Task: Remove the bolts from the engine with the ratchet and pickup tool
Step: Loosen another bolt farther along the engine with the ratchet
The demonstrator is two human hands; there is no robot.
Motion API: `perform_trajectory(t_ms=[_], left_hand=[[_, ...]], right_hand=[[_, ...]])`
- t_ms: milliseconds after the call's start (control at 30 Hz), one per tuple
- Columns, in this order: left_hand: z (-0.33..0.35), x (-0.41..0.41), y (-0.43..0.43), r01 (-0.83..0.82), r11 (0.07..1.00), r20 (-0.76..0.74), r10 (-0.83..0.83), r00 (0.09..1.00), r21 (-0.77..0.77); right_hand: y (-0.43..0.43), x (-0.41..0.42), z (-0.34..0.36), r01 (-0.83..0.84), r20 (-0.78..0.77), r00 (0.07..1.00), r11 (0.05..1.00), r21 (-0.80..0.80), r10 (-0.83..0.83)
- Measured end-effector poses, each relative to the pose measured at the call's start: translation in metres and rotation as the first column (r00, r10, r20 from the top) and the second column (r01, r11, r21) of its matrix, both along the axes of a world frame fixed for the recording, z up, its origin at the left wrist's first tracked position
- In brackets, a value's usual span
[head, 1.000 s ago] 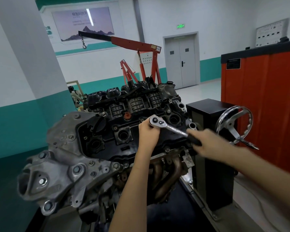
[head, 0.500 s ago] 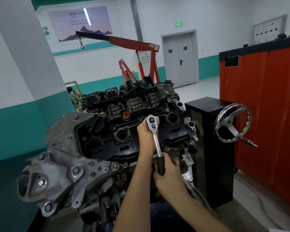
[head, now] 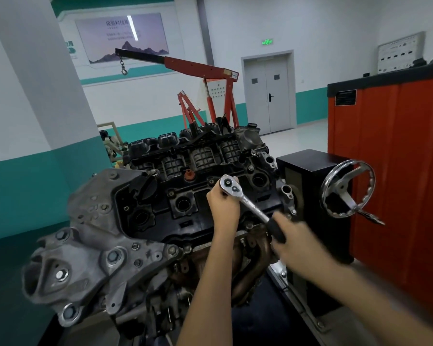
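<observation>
holding the ratchet (head: 246, 204) on the engine (head: 185, 222), left hand (head: 223, 204) and right hand (head: 296, 237)

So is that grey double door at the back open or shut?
Shut: both leaves of the door meet flush, with no gap showing.

An auto workshop (training style): mounted engine (head: 160, 208), red hoist (head: 203, 71).

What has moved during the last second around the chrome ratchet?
The right hand, gripping the black handle of the chrome ratchet, swung it from the right down toward the person, then back out to the right. The left hand stayed holding the ratchet head, in the same spot on the black and grey engine.
</observation>
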State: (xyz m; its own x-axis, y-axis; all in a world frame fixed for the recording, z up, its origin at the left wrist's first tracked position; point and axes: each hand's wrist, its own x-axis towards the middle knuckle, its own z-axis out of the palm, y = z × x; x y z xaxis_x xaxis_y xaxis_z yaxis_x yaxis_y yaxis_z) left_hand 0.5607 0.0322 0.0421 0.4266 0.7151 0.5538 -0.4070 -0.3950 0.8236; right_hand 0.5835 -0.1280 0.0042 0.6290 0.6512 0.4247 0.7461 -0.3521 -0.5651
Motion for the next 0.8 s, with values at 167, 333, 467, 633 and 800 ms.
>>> perform_trajectory(t_ms=[167,333,467,633,800], left_hand=[[0.003,0.005,0.001,0.012,0.999,0.041,-0.009,0.999,-0.051],[0.007,-0.006,0.009,0.078,0.992,-0.123,-0.066,0.990,0.101],[0.011,-0.010,0.011,0.081,0.971,-0.193,-0.038,0.981,0.225],[0.002,-0.003,0.008,-0.030,0.997,-0.073,0.035,0.997,0.075],[0.003,0.005,0.001,-0.026,0.997,-0.045,0.030,0.999,0.078]], right_hand=[[0.058,-0.070,-0.032,0.001,-0.404,0.903,0.938,0.346,0.148],[0.006,-0.012,-0.001,-0.158,-0.183,0.968,0.984,0.081,0.170],[-0.018,0.058,0.059,0.003,0.280,0.955,0.943,-0.333,0.096],[-0.008,0.045,0.042,0.112,0.376,0.926,0.974,-0.198,-0.030],[0.023,-0.038,-0.022,-0.012,-0.234,0.970,0.970,0.241,0.071]])
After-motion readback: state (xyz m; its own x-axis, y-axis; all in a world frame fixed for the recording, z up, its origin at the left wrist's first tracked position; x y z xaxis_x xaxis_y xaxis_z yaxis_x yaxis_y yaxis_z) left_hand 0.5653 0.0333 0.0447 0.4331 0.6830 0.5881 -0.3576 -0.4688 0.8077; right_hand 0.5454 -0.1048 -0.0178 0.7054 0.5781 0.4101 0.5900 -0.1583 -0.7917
